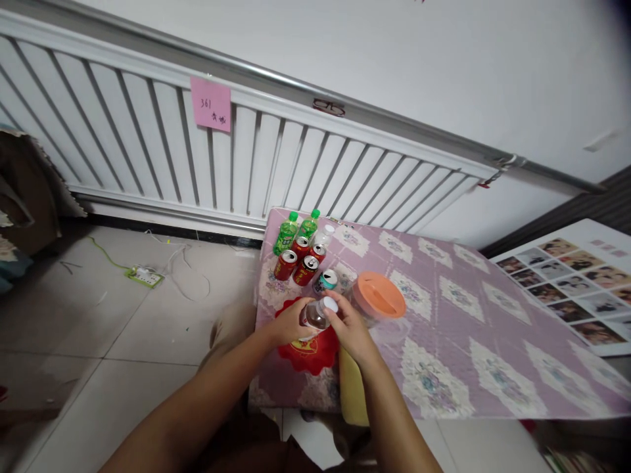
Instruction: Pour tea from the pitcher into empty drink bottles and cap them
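Observation:
Between my hands is a small clear bottle point(313, 316) with a white cap point(328, 305), tilted over a red scalloped tray point(315, 360). My left hand point(290, 322) is wrapped round the bottle's body. The thumb and fingers of my right hand point(353, 326) are closed at the white cap. Just beyond the hands stand a teal can point(326, 281) and several red cans point(306, 268). To the right of my right hand is a clear pitcher with an orange lid point(378, 294).
Two green-capped bottles point(286, 234) and a white-capped clear bottle point(323, 235) stand at the table's far left corner. A yellow cloth-like thing point(351, 389) lies by the near edge. A patterned tablecloth point(463, 295) covers the table. Beyond it is a white radiator point(256, 157); a power strip point(145, 276) lies on the floor.

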`<state>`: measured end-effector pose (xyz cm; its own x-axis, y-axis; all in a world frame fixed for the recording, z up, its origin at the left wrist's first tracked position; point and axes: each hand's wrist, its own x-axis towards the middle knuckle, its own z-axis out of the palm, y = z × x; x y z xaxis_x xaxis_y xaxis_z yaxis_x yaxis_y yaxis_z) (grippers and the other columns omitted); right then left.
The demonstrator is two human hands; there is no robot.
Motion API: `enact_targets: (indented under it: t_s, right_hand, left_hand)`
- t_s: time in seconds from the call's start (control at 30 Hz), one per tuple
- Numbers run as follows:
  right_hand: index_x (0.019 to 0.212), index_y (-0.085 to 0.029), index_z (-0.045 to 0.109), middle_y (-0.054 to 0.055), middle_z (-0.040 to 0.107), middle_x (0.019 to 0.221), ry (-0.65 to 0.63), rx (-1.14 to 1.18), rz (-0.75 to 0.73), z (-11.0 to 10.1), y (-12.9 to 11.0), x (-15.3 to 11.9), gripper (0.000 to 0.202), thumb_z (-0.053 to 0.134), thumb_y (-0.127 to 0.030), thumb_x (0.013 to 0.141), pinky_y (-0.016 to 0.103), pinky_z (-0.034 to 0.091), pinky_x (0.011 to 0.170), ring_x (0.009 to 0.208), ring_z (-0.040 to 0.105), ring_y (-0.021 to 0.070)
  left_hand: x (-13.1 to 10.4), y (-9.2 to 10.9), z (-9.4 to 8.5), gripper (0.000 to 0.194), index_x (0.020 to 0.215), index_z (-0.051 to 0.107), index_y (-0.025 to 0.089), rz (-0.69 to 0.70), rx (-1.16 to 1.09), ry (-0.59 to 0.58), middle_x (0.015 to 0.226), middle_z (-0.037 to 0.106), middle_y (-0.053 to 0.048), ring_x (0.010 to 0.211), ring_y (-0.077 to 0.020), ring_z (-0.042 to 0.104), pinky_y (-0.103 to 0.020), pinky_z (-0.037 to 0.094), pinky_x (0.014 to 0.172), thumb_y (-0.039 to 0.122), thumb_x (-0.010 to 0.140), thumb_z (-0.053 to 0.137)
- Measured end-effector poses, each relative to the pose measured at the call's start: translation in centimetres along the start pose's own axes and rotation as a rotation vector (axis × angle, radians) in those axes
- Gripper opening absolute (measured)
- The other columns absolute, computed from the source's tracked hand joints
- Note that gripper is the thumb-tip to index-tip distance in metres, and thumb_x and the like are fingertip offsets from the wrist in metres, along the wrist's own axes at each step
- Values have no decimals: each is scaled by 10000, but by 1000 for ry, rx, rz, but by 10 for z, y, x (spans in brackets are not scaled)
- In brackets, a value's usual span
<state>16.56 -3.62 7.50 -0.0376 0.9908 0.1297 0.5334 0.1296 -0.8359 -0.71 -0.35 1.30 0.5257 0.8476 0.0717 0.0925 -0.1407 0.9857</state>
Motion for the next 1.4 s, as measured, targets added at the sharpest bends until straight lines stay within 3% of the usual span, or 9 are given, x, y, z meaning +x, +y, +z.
enact_targets:
  t_s: [0.17,0.47,0.73,0.97,1.2,1.3,1.4]
  right_hand:
    - [1267,-195,620,119,677,1239,-76,-113,-2,-7,-5,0,467,557,-423,864,432,484,977,1106,636,249]
    - [1202,-206,687,123,675,1177,-303,-454,-197,-31,-26,25,416,619,-217,792,424,467,983,1093,624,250]
    - [1087,-223,702,71,696,1062,-556,-705,-225,-34,-53,40,375,618,-75,753,302,465,885,975,631,205]
    - [947,-158,716,142,737,931,-486,-924,-101,-27,-63,41,196,685,-304,819,307,459,717,805,674,242]
    - [877,-158,729,214,742,860,-328,-1110,58,-16,-69,34,497,513,-605,894,379,478,686,821,703,324]
    - [991,-164,728,198,741,933,-314,-1108,74,-20,-70,33,477,522,-582,894,394,495,714,859,703,323]
    - [1296,-178,611,169,672,1196,-372,-912,-64,-30,-71,33,510,659,-384,831,376,501,835,1028,661,290]
  left_hand:
    - [-1,-2,0,712,1320,477,169,-13,13,0,1274,615,-108,1114,-244,604,-364,470,986,191,669,764]
    - [4,-24,4,753,1343,455,183,58,-43,9,1289,599,-115,1106,-242,608,-360,481,963,217,668,789]
    - [2,-21,4,752,1340,468,185,42,-26,25,1272,609,-107,1101,-235,608,-339,482,953,233,666,799]
    - [2,-23,5,777,1358,454,197,7,-12,31,1288,606,-102,1105,-239,611,-355,478,975,227,659,792]
    - [2,-22,4,776,1353,453,181,5,15,36,1327,582,-125,1163,-260,594,-385,461,1018,192,649,779]
    - [1,-21,4,777,1356,444,182,1,13,28,1320,589,-122,1158,-259,596,-386,462,1016,200,655,779]
    - [0,-17,3,763,1353,447,178,-2,6,18,1301,597,-117,1128,-252,606,-372,473,992,206,666,777]
